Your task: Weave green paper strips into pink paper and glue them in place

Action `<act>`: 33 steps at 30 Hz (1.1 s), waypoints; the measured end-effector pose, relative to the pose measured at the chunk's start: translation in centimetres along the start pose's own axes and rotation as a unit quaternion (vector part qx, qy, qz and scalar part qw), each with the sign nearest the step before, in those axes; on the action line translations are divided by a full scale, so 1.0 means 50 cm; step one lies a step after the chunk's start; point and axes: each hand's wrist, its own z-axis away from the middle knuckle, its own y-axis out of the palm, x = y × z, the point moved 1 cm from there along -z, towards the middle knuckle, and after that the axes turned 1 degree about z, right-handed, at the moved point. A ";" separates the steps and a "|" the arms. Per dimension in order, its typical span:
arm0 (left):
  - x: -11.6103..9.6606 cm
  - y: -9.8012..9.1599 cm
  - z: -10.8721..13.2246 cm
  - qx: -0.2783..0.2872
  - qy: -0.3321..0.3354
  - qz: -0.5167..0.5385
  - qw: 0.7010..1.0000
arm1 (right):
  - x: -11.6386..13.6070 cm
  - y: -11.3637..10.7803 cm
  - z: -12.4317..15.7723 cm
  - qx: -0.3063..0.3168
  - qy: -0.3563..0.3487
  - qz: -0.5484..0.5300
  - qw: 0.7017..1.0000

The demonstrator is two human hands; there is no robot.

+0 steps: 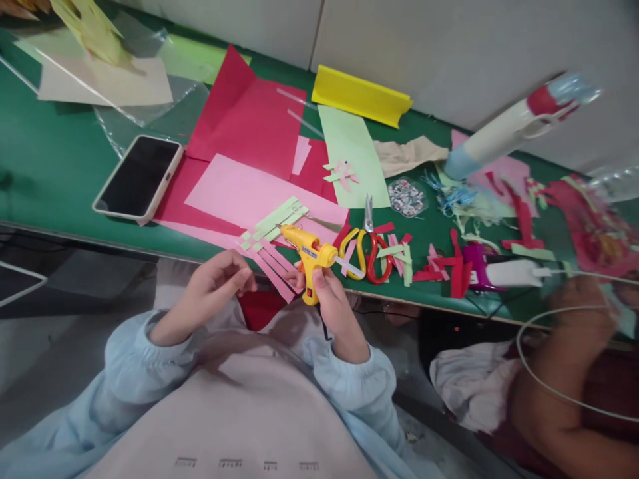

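Observation:
My right hand grips a yellow hot glue gun by its handle, the nozzle pointing up and left. A clear glue stick juts from its back. Under the nozzle at the table edge lies a woven piece of pink and light green paper strips, its pink ends hanging toward me. My left hand is just left of these strips, fingers curled in with the thumb against them. Whatever it may hold is hidden. Scissors with yellow and red handles lie right of the glue gun.
A phone lies left, beside red card and a pink sheet. Behind are a green sheet bearing a small woven piece and a pack of googly eyes. A tall bottle stands right. A co-worker's hand is near a purple-and-white device.

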 end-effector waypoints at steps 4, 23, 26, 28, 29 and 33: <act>0.014 0.000 0.000 0.100 -0.031 -0.155 0.982 | 0.001 0.003 0.001 0.006 -0.007 -0.012 1.000; 0.105 0.009 0.015 0.195 0.027 -0.445 0.874 | 0.000 -0.001 0.001 0.011 -0.006 -0.025 1.000; 0.075 0.005 0.024 0.210 0.036 -0.427 0.879 | -0.001 -0.003 0.005 0.008 -0.002 -0.020 1.000; 0.053 -0.002 0.029 0.191 0.083 -0.411 0.888 | 0.000 -0.003 0.007 0.008 -0.001 -0.021 1.000; 0.044 -0.006 0.031 0.178 0.098 -0.407 0.890 | 0.001 -0.002 0.008 0.008 -0.002 -0.023 1.000; 0.017 -0.026 0.023 0.100 0.165 -0.399 0.897 | 0.001 -0.002 0.009 0.008 0.002 -0.035 0.999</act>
